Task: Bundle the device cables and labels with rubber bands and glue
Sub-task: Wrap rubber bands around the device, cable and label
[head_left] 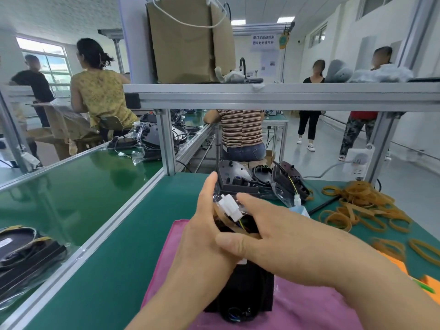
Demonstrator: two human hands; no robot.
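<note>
bench: green matted table [114,234], aluminium rails; I work at its near edge.
cloth: pink fabric pad [309,306] at the near edge, under the part.
device: black plastic device [252,289] stands on end on the pad, mid near edge. Looks like a rigid shell with some weight, so it won't flex. Best to grip the body sides, not the leads.
left hand: left hand [204,225] is against the device's top left, one finger straight up, the rest behind the bundle. Can't tell if it's gripping.
right hand: right hand [273,229] reaches across, thumb over my left hand, fingers curled onto the tan rubber band [226,217] and pulling it over the top.
spare bands: loose heap of tan rubber bands [357,201] towards the right edge.
band: stretchy and grippy, and I reckon it will snap back if it slips. Keep it hooked on the fingertips.
leads: thin coloured wires [241,222], limp. Gather them and don't tug.
connector: white plastic connector [229,207] sticks up between my hands. Hard and light, with a latch that is likely fragile.
hidden: labels not visible. The band's path behind the device is covered by my hands. The small white-nozzled bottle [297,201] past my right hand may be glue, unsure.
</note>
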